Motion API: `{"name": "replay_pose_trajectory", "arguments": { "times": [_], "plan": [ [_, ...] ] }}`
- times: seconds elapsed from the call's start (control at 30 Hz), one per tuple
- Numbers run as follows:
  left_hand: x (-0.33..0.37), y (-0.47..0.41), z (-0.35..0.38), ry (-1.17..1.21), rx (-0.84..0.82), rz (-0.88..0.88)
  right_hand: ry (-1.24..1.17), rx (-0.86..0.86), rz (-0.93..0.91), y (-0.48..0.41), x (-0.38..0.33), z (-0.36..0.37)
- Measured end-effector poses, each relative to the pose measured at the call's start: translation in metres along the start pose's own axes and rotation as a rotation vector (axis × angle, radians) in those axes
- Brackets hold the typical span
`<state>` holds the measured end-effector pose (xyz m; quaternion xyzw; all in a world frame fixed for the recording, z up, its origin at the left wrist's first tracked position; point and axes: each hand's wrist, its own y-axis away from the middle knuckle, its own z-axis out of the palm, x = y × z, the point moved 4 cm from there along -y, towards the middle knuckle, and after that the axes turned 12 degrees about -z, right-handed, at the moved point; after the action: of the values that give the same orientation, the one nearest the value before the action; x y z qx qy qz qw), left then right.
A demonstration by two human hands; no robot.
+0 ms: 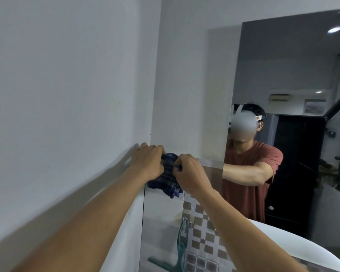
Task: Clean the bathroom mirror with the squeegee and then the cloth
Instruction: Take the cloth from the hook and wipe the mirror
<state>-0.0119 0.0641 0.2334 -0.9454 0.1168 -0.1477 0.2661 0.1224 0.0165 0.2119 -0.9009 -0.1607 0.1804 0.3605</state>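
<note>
A dark blue checked cloth [170,176] is bunched between both my hands against the wall left of the mirror [283,79]. My left hand [147,160] grips the cloth's upper left side. My right hand [190,173] pinches its right side, and part of the cloth hangs down below my hands. The green squeegee [176,256] hangs from a hook on the wall below, blade at the bottom. The mirror reflects a person in a red shirt reaching leftward.
A white painted wall [67,95] fills the left. Brown-and-white checked tiles [202,238] cover the wall under my right arm. The white basin rim [294,244] curves along the lower right. The mirror also reflects a dark doorway and ceiling lights.
</note>
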Motion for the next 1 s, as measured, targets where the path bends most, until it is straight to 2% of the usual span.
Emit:
{"name": "replay_pose_trajectory", "arguments": {
  "times": [0.1,0.23,0.37,0.43,0.53,0.6,0.67,0.87,1.0],
  "plan": [
    [0.000,0.002,0.005,-0.083,-0.048,0.030,-0.016,0.013,-0.027,0.002,0.001,-0.001],
    [0.006,0.005,0.000,-0.153,0.009,0.045,0.012,-0.023,-0.048,0.006,0.003,-0.004],
    [0.012,0.010,-0.010,-0.090,0.077,0.118,-0.002,-0.024,-0.062,0.012,0.004,-0.009],
    [0.014,0.015,-0.017,0.003,0.083,0.146,-0.101,0.007,-0.029,0.015,0.004,-0.015],
    [0.017,0.020,-0.029,0.122,0.058,0.165,-0.373,0.017,0.080,0.020,0.007,-0.030],
    [0.020,0.023,-0.036,0.245,0.005,0.156,-0.547,0.014,0.124,0.025,0.009,-0.043],
    [0.025,0.027,-0.044,0.414,-0.106,0.121,-0.617,0.024,0.144,0.032,0.010,-0.060],
    [0.057,0.041,-0.063,0.629,-0.417,0.186,-0.522,0.120,0.172,0.057,0.015,-0.118],
    [0.091,0.048,-0.079,0.789,-0.533,0.187,-0.486,0.246,0.186,0.077,0.011,-0.165]
  ]
}}
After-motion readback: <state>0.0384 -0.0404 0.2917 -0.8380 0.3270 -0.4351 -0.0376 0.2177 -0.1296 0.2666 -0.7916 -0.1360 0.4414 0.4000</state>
